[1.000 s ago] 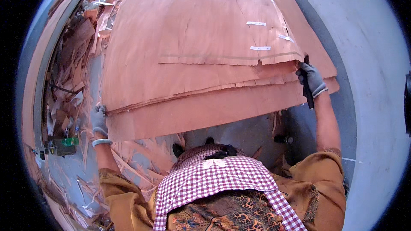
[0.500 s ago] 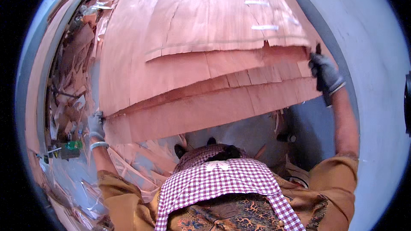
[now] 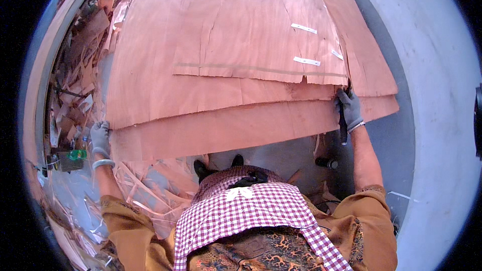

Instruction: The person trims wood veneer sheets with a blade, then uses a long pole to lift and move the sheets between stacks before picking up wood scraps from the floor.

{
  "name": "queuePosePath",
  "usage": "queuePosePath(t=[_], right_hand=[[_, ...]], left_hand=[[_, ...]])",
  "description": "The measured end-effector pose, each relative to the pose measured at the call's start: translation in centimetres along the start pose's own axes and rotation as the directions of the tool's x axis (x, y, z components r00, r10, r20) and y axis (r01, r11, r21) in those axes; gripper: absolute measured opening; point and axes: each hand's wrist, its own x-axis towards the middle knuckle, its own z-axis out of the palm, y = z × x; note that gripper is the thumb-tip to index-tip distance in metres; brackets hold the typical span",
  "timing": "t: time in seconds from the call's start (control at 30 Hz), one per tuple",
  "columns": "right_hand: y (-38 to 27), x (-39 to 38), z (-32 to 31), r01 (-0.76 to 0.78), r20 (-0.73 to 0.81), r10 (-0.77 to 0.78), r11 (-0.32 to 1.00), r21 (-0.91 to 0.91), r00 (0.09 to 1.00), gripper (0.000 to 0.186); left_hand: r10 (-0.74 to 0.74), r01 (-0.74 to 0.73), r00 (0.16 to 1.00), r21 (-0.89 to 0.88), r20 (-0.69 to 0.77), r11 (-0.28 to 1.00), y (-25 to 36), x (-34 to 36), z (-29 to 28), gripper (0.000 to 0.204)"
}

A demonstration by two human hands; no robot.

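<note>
Broad, thin reddish wood veneer sheets (image 3: 241,90) lie overlapped in front of me, their near edges ragged. My left hand (image 3: 100,138), in a grey glove, pinches the near left corner of a sheet. Also gloved in grey, my right hand (image 3: 350,106) is closed around a slim black tool (image 3: 343,131) whose lower end sticks out below the fist; its kind cannot be made out. That hand is at the right near corner of the upper veneer, touching its edge. Short white tape strips (image 3: 306,61) stick to the top sheet, which has long cracks.
Torn veneer scraps (image 3: 145,190) litter the floor at my left and along the far left side. A green bottle (image 3: 77,155) lies near my left wrist. On the right runs a pale wall-like surface (image 3: 442,120). A dark cylindrical object (image 3: 327,162) lies by my right forearm.
My right hand has moved left and down with the black tool. The upper veneer has settled flatter, uncovering sheets at the right. My left hand has shifted slightly left, still at the corner.
</note>
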Motion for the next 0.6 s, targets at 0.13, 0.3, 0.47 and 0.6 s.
queuePosePath(t=[0.13, 0.3, 0.47, 0.6], right_hand=[[0.4, 1.4, 0.8, 0.055, 0.001, -0.055, 0.993, 0.102, 0.998, 0.017], [-0.6, -1.2, -0.4, 0.139, -0.011, -0.139, 0.99, 0.039, 0.99, 0.018], [-3.0, -8.8, 0.3, -0.018, 0.007, 0.019, 0.994, -0.112, 1.0, 0.018], [-1.7, -16.1, 4.0, -0.18, 0.189, 0.172, 0.983, 0.027, 0.967, 0.022]], left_hand=[[0.081, -0.078, 0.997, 0.235, -0.002, 0.969, -1.2, 0.6, -2.4, 0.014], [0.573, -0.112, 0.814, 0.943, -0.094, 0.314, 6.5, -6.0, 6.9, 0.037], [0.797, -0.782, 0.518, 0.548, 0.31, 0.295, 14.1, -15.0, 13.5, 0.046], [0.647, -0.86, 0.457, 0.49, 0.61, 0.145, 15.0, -17.8, 19.0, 0.047]])
